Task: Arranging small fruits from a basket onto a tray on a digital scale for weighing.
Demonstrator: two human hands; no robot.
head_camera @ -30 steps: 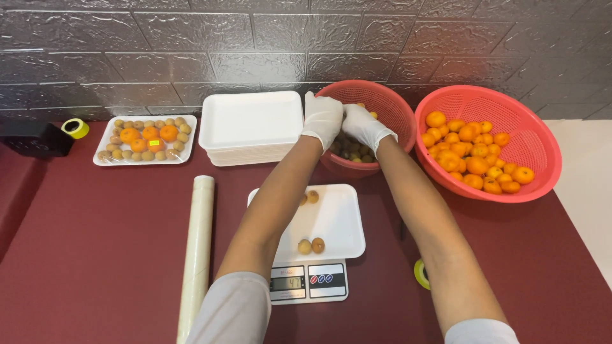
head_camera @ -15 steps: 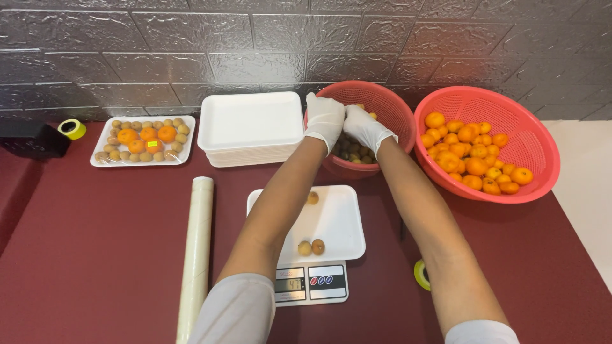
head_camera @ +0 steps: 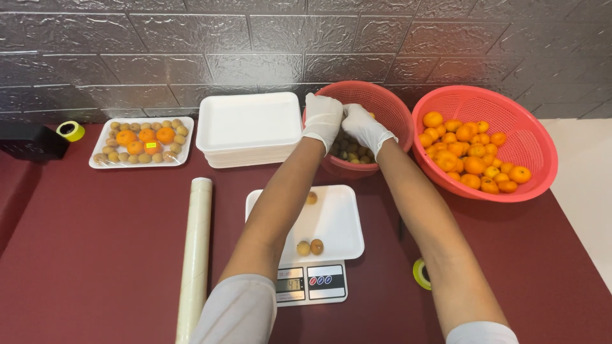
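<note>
Over the nearer red basket, at the back of the dark red table, both gloved hands meet. The left hand and the right hand are bunched close together above the small brown fruits that lie in the bottom of that basket. Their fingers curl inward, but whether they pinch a fruit between them cannot be told from this view.

Three of the same brown fruits already lie on a white foam tray, which sits on a small kitchen scale just in front of the person. The fruits look small, round and light, with a thin dry skin; they are likely firm enough for a fingertip pinch around the middle, yet inclined to roll on the smooth tray, and a hard squeeze could crack the skin.

To the right stands a larger red basket of oranges. Left of the hands is a stack of empty foam trays, and farther left a filled tray wrapped in film. A roll of cling film lies along the table, with a tape roll at the far left and another beside the right forearm.
</note>
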